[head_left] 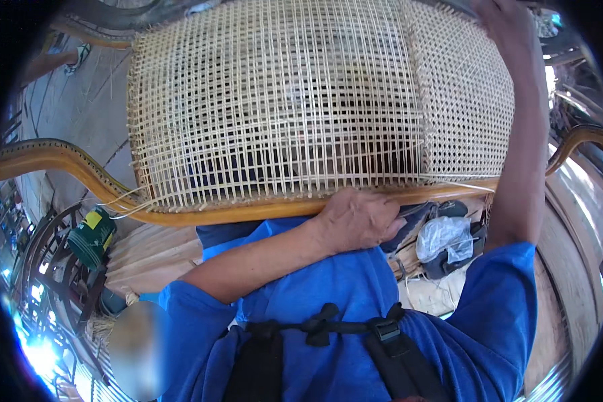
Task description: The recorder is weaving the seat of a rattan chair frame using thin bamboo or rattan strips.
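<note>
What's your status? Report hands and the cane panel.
Left hand closed on wooden frame rail. Right hand up at woven cane panel top edge. Nothing blocking.

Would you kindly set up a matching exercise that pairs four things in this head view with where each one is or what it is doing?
Things:
1. left hand
2. right hand
3. woven cane panel
4. green container

Places or states:
A. stretched across the curved wooden frame, filling the top of the view
B. raised to the panel's top right edge
C. resting on the frame's lower rail, fingers curled
D. lower left, below the frame's curving arm

Pairs: 1-C, 2-B, 3-A, 4-D
</note>
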`<action>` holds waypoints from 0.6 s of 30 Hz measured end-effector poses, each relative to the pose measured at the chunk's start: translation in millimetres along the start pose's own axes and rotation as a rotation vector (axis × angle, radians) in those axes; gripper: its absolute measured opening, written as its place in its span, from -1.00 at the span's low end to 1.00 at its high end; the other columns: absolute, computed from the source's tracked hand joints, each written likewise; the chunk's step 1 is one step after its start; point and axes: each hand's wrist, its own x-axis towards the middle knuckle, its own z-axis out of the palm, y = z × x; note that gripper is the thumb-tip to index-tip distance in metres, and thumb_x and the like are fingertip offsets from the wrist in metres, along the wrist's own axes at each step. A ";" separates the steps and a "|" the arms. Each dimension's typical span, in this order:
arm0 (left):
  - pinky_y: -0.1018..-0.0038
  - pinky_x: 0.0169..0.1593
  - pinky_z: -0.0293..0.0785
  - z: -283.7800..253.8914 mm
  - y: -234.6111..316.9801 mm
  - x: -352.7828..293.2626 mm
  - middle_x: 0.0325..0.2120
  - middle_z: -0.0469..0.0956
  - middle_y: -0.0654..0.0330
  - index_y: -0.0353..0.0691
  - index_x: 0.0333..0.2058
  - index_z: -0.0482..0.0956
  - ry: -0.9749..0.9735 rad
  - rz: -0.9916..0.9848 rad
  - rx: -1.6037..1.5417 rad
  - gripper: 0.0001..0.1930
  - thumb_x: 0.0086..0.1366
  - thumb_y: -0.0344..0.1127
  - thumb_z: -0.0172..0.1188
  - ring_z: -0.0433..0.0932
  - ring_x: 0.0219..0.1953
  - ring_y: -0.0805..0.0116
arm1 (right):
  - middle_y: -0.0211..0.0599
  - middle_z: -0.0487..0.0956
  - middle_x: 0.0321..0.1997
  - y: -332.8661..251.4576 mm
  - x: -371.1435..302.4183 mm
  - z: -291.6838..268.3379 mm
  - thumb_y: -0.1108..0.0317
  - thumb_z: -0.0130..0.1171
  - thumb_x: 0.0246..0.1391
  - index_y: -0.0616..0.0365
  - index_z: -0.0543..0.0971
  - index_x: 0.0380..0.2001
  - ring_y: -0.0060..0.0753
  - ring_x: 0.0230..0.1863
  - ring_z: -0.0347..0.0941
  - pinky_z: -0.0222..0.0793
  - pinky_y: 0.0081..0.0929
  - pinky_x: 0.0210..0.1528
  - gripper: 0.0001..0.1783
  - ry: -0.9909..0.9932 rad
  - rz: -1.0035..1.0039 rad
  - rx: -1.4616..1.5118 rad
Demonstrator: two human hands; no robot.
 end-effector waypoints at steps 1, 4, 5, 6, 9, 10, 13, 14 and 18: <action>0.38 -0.56 0.44 -1.2 -4.9 4.5 -0.68 0.47 0.19 -0.16 -0.64 0.41 0.004 0.022 0.005 -0.74 0.07 -0.15 0.19 0.53 -0.58 0.26 | -0.43 0.23 -0.72 12.0 -3.0 -6.3 0.31 0.06 0.06 0.27 0.39 -0.62 -0.61 -0.64 0.16 0.08 -0.51 -0.61 -0.72 0.020 -0.003 -0.011; 0.37 -0.59 0.42 -1.9 -0.8 -5.7 -0.70 0.45 0.20 -0.15 -0.66 0.40 0.087 -0.040 0.037 -0.73 0.07 -0.15 0.19 0.51 -0.61 0.25 | -0.45 0.51 -0.59 40.4 -61.7 0.5 0.17 0.11 0.12 0.13 0.59 -0.25 -0.69 -0.55 0.37 0.27 -0.69 -0.49 -0.73 -0.192 0.237 0.121; 0.37 -0.59 0.42 -1.4 -0.4 -2.7 -0.70 0.45 0.20 -0.15 -0.66 0.40 0.087 -0.014 0.019 -0.73 0.07 -0.15 0.19 0.51 -0.61 0.25 | -0.45 0.51 -0.57 31.0 -93.3 0.1 0.18 0.10 0.12 0.15 0.57 -0.23 -0.69 -0.52 0.40 0.30 -0.70 -0.46 -0.72 -0.205 0.323 0.161; 0.38 -0.60 0.41 -2.4 -0.5 -3.4 -0.70 0.45 0.20 -0.15 -0.65 0.40 0.070 -0.026 0.029 -0.73 0.07 -0.15 0.19 0.51 -0.62 0.25 | -0.43 0.52 -0.59 24.7 -118.5 3.4 0.22 0.07 0.12 0.16 0.57 -0.26 -0.68 -0.55 0.39 0.30 -0.67 -0.48 -0.74 -0.194 0.365 0.176; 0.39 -0.61 0.40 0.6 0.2 -1.8 -0.70 0.45 0.21 -0.15 -0.66 0.40 0.057 0.012 0.027 -0.74 0.05 -0.17 0.21 0.50 -0.63 0.25 | -0.40 0.51 -0.61 18.9 -179.1 4.2 0.30 0.06 0.12 0.19 0.56 -0.31 -0.67 -0.57 0.39 0.31 -0.63 -0.49 -0.80 -0.135 0.474 0.249; 0.39 -0.61 0.39 1.6 0.3 -1.3 -0.71 0.45 0.21 -0.16 -0.66 0.39 0.054 0.016 0.033 -0.74 0.05 -0.18 0.21 0.49 -0.63 0.25 | -0.39 0.52 -0.61 23.9 -193.5 11.4 0.31 0.06 0.12 0.20 0.56 -0.31 -0.66 -0.56 0.40 0.32 -0.63 -0.48 -0.81 -0.117 0.455 0.323; 0.39 -0.61 0.39 2.6 2.4 -1.9 -0.71 0.44 0.21 -0.16 -0.66 0.38 0.051 0.016 0.063 -0.73 0.06 -0.18 0.21 0.49 -0.64 0.25 | -0.32 0.53 -0.56 26.6 -207.2 23.2 0.34 0.06 0.12 0.23 0.55 -0.32 -0.59 -0.55 0.45 0.35 -0.58 -0.46 -0.81 -0.129 0.430 0.352; 0.39 -0.61 0.39 2.7 3.0 -2.1 -0.71 0.43 0.21 -0.16 -0.66 0.38 0.050 0.008 0.082 -0.73 0.06 -0.18 0.21 0.49 -0.64 0.25 | -0.28 0.54 -0.53 28.2 -206.8 27.7 0.34 0.06 0.12 0.23 0.55 -0.32 -0.54 -0.55 0.46 0.36 -0.55 -0.45 -0.81 -0.138 0.400 0.316; 0.38 -0.61 0.39 3.6 5.8 -0.3 -0.72 0.42 0.20 -0.16 -0.66 0.36 0.068 0.012 0.090 -0.72 0.07 -0.18 0.21 0.49 -0.64 0.25 | -0.16 0.55 -0.43 34.1 -210.2 37.3 0.34 0.05 0.11 0.22 0.54 -0.31 -0.36 -0.52 0.49 0.39 -0.46 -0.40 -0.82 -0.146 0.377 0.250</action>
